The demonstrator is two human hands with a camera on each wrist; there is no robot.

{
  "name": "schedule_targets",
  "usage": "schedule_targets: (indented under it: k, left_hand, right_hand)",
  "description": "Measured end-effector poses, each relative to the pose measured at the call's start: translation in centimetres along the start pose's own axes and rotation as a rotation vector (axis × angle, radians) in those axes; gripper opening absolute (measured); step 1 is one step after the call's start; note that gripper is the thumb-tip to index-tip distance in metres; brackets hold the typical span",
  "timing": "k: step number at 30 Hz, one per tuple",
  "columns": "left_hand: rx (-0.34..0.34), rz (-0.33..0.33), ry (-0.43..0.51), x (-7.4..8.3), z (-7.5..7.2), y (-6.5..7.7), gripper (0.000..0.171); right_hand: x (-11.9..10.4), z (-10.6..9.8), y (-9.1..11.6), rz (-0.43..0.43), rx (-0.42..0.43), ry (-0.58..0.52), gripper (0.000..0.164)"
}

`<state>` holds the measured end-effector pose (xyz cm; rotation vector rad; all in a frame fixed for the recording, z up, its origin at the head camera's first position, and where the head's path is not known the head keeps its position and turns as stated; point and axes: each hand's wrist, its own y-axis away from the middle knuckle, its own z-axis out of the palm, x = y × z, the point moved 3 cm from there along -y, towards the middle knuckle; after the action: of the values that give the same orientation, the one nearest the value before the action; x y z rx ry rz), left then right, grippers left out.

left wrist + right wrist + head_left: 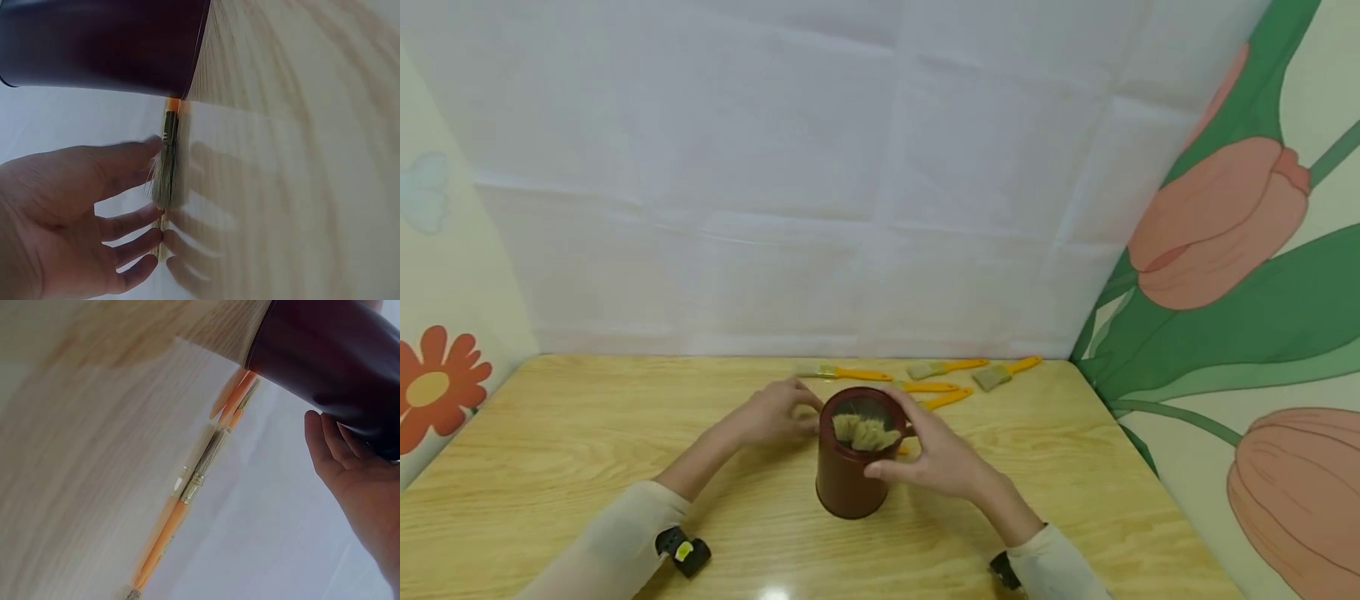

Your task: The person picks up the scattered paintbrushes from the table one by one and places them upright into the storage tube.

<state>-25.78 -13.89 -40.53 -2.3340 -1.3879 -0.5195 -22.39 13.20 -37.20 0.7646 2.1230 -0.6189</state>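
My right hand [936,458] grips a dark red, cup-like cylinder [850,483] near its rim, thumb at the front and fingers round the far side. Pale bristle tufts [867,433] show inside its mouth. To the cylinder's left, my left hand [778,412] is low at the table with fingers extended. In the left wrist view, its thumb and fingertips are right at the bristle end of a flat paintbrush [165,169] lying on the table. That brush's orange handle passes out of sight behind the cylinder [106,44].
Behind the cylinder lie several paintbrushes with yellow-orange handles, one brush [1007,372] farthest right, another [850,374] at the back. The wooden table [625,433] ends at a white cloth backdrop [737,208]. A flower-painted wall [1225,333] borders the right side.
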Motion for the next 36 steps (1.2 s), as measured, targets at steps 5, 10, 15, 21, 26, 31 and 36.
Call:
schedule_targets:
  k: [5,10,15,21,26,31,36]
  left_hand:
    - [-0.007,-0.039,-0.053,0.0,0.2,0.2,0.016]
    - [-0.001,-0.024,-0.019,0.1,0.2,0.2,0.015]
    - [-0.020,0.045,0.094,0.1,0.2,0.2,0.015]
    - [-0.036,0.072,0.172,-0.1,-0.3,0.5,0.013]
    - [-0.014,0.041,0.300,0.0,-1.9,0.8,0.015]
    - [0.077,0.037,0.451,0.8,-3.9,0.9,0.014]
    - [0.221,0.049,0.471,1.6,-5.3,1.1,0.017]
  right_hand:
    - [0.0,0.0,0.1,0.008,0.003,0.003,0.091]
    - [-0.1,-0.1,0.2,0.016,0.014,0.011,0.090]
    - [-0.1,0.0,0.2,0.010,0.015,0.014,0.088]
    - [-0.1,0.1,0.1,0.006,0.013,0.012,0.087]
    - [-0.1,0.1,0.0,0.008,0.001,0.001,0.086]
    - [-0.2,0.0,0.0,0.004,-0.003,0.000,0.086]
    - [0.0,0.0,0.0,-0.003,0.000,-0.005,0.085]
